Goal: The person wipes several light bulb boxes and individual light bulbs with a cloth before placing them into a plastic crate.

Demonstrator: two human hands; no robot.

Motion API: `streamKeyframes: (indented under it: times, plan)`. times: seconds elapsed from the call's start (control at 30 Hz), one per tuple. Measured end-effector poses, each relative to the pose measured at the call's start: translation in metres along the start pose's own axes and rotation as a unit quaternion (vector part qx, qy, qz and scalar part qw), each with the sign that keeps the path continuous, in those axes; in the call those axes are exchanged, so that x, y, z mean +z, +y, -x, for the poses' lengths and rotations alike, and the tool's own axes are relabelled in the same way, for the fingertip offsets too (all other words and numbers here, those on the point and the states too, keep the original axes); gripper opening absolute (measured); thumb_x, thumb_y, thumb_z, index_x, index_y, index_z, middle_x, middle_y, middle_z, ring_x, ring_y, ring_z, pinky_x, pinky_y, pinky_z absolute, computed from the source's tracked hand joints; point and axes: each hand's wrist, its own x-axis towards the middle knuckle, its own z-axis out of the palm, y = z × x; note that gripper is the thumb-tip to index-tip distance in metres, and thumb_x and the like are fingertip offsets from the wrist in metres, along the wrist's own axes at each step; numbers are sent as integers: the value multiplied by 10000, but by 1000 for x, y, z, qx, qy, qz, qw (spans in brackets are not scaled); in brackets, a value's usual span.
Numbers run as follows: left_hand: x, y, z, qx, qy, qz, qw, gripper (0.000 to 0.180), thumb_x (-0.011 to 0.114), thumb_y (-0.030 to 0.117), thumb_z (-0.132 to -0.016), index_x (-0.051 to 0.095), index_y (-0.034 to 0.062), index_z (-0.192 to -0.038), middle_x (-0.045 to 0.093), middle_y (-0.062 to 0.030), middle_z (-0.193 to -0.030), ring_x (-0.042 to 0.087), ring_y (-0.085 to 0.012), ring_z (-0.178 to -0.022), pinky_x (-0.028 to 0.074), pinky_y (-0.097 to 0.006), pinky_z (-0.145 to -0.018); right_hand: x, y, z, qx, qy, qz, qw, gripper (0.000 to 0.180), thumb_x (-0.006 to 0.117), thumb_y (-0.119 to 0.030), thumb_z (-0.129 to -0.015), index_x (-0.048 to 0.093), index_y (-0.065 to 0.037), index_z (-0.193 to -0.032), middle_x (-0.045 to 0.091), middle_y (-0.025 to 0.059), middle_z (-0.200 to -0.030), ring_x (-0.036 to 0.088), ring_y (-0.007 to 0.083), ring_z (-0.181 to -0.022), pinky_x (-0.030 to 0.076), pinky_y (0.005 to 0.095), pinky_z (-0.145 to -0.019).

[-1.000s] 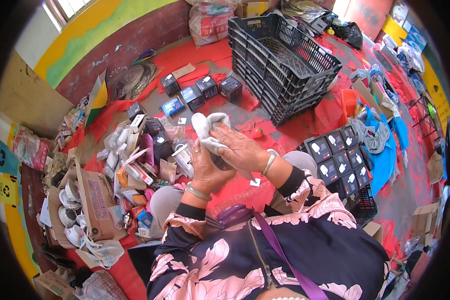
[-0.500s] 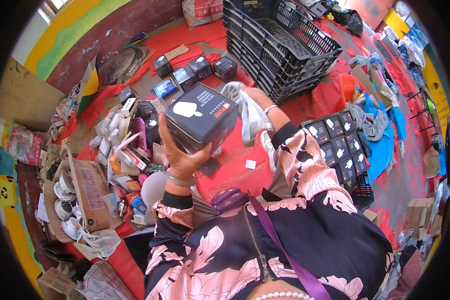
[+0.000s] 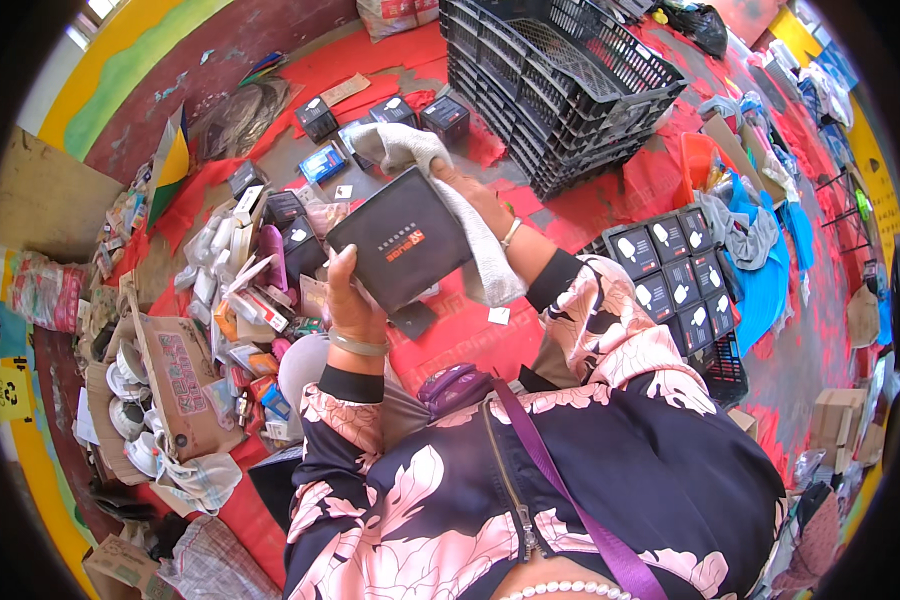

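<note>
A black cardboard box [image 3: 410, 235] with orange print is held up in front of me. My left hand [image 3: 355, 305] grips its left lower side, thumb on the upward face. With my right hand [image 3: 475, 200] I hold a light grey cloth [image 3: 485, 255], which drapes along the box's right and far edges. The cloth touches the box there; some of the right fingers are hidden behind it. Beyond the box, several similar black boxes [image 3: 444, 118] and a blue package [image 3: 322, 162] stand on the floor.
A stack of black plastic crates [image 3: 560, 90] stands at the far right. A black crate packed with boxes [image 3: 675, 270] sits by my right arm. To the left are a heap of small packages [image 3: 255, 310] and a cardboard carton [image 3: 185, 380] beside white bulb-like lamps [image 3: 130, 390].
The box has been turned so a different face, with orange print, points up. My right hand has moved left with the cloth, now against the box.
</note>
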Motion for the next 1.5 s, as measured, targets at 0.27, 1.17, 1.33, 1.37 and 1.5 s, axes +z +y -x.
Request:
streamKeyframes:
  times: [0.27, 1.17, 1.33, 1.37, 1.5]
  plan:
    - [4, 7, -8, 16, 30, 107, 994, 506, 587, 353, -832, 521, 16, -1203, 601, -114, -1147, 590, -255, -1038, 477, -392, -914, -82, 45, -43, -41, 48, 127, 990, 287, 527, -288, -941, 630, -23, -904, 619, 12, -790, 572, 91, -699, 458, 271, -604]
    - [-27, 8, -13, -18, 22, 58, 998, 630, 403, 501, -915, 382, 60, -1365, 427, -117, -1386, 437, -273, -1249, 320, -420, -1070, 36, 1, 50, -348, -296, 538, 708, 285, 574, -108, -769, 621, -79, -1048, 634, 120, -1103, 585, 269, -1075, 452, 407, -895]
    - [-15, 23, -19, 109, 184, 7, 977, 561, 681, 437, -766, 553, 85, -1184, 594, -77, -1154, 578, -244, -1056, 467, -412, -925, -77, -37, 26, -136, -6, 505, 852, 160, 565, -109, -779, 648, 8, -852, 652, 125, -759, 610, 199, -661, 490, 350, -626]
    - [-17, 22, -18, 113, 183, -3, 977, 564, 685, 446, -762, 555, 90, -1179, 594, -74, -1144, 577, -237, -1049, 469, -409, -915, -72, -53, 26, -189, 23, 371, 909, 147, 559, -106, -835, 648, 10, -852, 647, 68, -761, 585, 126, -653, 470, 274, -607]
    - [-26, 12, -19, 107, 171, -49, 978, 507, 664, 412, -789, 517, 120, -1177, 578, -38, -1068, 573, -188, -969, 485, -367, -808, -31, -77, 44, -143, 99, 58, 983, 210, 558, -203, -918, 641, -11, -891, 637, 22, -756, 569, 72, -607, 446, 215, -541]
